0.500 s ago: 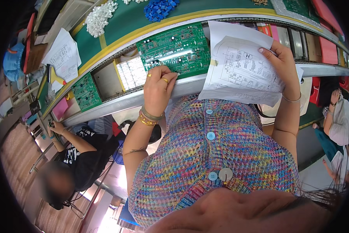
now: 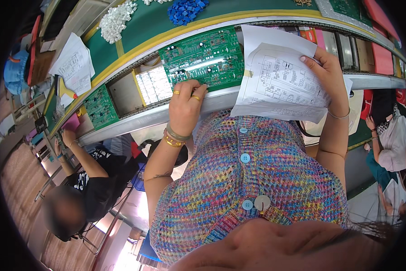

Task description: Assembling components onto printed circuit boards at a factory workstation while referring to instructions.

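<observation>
A large green circuit board [image 2: 203, 52] with small parts on it lies across the conveyor's rails in front of me. My left hand [image 2: 187, 101] has its fingers curled together over the near edge of this board, by the front metal rail; their tips are partly hidden. In my right hand [image 2: 328, 72], thumb on top and fingers behind, are white paper sheets [image 2: 279, 81] printed with a layout diagram. The sheets hang over the board's right end and cover part of the conveyor.
Beyond the conveyor, white connectors [image 2: 114, 22] and blue components [image 2: 185, 12] lie in heaps on a green surface. Another circuit board [image 2: 100, 108] sits further left in the line. Papers [image 2: 74, 61] lie at the far left. A co-worker [image 2: 94, 176] sits to the left; another person [image 2: 388, 149] is at the right.
My left hand has shifted slightly down and right along the board's near edge. The sheets and my right hand are nearly still. The left co-worker's arms have moved up toward the conveyor.
</observation>
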Demonstrator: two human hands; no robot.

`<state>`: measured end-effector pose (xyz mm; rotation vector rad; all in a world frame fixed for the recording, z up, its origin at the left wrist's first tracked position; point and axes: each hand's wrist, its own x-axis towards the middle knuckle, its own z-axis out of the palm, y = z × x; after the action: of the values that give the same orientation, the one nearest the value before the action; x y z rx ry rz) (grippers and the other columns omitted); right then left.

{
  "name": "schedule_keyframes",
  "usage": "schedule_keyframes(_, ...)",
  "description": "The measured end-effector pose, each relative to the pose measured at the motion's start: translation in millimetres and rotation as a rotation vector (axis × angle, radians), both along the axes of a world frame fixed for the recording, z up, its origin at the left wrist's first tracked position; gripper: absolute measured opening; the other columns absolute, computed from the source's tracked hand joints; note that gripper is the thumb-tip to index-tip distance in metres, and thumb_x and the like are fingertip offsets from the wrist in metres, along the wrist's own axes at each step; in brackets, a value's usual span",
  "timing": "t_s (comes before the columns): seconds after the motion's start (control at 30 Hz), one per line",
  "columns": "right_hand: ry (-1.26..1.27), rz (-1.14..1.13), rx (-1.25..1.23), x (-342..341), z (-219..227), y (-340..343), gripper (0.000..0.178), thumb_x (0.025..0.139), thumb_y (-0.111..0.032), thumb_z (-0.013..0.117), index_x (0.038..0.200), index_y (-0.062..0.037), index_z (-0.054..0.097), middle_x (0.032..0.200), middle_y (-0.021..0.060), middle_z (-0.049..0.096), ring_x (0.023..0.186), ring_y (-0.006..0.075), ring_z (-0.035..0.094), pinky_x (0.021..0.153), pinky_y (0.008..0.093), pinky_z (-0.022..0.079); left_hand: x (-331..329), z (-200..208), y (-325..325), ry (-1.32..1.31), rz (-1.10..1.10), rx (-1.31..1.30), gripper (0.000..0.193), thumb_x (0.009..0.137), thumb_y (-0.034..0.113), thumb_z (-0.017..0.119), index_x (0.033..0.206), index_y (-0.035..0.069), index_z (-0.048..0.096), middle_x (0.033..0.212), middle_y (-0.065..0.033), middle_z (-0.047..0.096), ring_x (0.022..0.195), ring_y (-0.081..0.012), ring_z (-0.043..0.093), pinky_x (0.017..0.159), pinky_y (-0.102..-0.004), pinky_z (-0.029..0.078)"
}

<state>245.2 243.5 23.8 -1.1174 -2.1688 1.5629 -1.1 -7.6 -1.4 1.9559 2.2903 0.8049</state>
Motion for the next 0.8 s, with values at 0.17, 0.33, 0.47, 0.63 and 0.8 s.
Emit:
schedule_keyframes(0.17, 0.009, -0.035, -0.039, 3, 4, 0, 0.028, 0.087, -0.015, 0.063, 0.110, 0.0008, 0.062, 0.083, 0.0036, 0.066, 0.071, 0.0062, 0.055, 0.063, 0.0217, 0.044, -35, 26, -17, 0.183, 0.323, -0.016, 0.013, 0.077, 0.005, 0.068, 0.090, 0.007, 0.069, 0.092, -0.0085, 0.062, 0.082, -0.0269, 0.055, 0.072, -0.0376, 0.046)
schedule_keyframes(0.33, -0.018, -0.011, -0.062, 0, 3, 3, 0.029, 0.087, -0.013, 0.063, 0.112, 0.0015, 0.062, 0.085, 0.0040, 0.067, 0.073, 0.0062, 0.056, 0.064, 0.0213, 0.045, -55, 14, -38, 0.144, 0.419, -0.226, 0.022, 0.075, 0.000, 0.058, 0.093, 0.005, 0.069, 0.093, -0.0093, 0.062, 0.089, -0.0292, 0.054, 0.078, -0.0389, 0.045)
schedule_keyframes(0.47, -0.034, -0.010, -0.050, -5, 7, 3, 0.029, 0.087, -0.012, 0.063, 0.112, 0.0017, 0.062, 0.085, 0.0035, 0.066, 0.073, 0.0062, 0.056, 0.063, 0.0208, 0.045, -41, 6, -34, -0.020, 0.309, -0.282, 0.028, 0.070, -0.004, 0.055, 0.094, 0.003, 0.068, 0.092, -0.0111, 0.061, 0.089, -0.0303, 0.054, 0.079, -0.0391, 0.046)
schedule_keyframes(0.63, -0.046, -0.027, -0.055, -4, 7, 2, 0.027, 0.087, -0.011, 0.063, 0.111, 0.0029, 0.062, 0.082, 0.0025, 0.065, 0.070, 0.0055, 0.055, 0.061, 0.0200, 0.044, -35, 5, -25, -0.074, 0.247, -0.258, 0.029, 0.072, -0.003, 0.055, 0.097, 0.002, 0.067, 0.092, -0.0111, 0.061, 0.089, -0.0296, 0.054, 0.080, -0.0377, 0.047)
schedule_keyframes(0.8, -0.022, -0.012, -0.010, 0, -1, 6, 0.029, 0.086, -0.011, 0.064, 0.111, 0.0015, 0.063, 0.082, 0.0026, 0.066, 0.071, 0.0057, 0.056, 0.063, 0.0205, 0.045, -39, 7, -23, -0.123, 0.190, -0.247, 0.021, 0.075, 0.002, 0.059, 0.094, 0.005, 0.068, 0.090, -0.0076, 0.062, 0.088, -0.0274, 0.055, 0.078, -0.0366, 0.047)
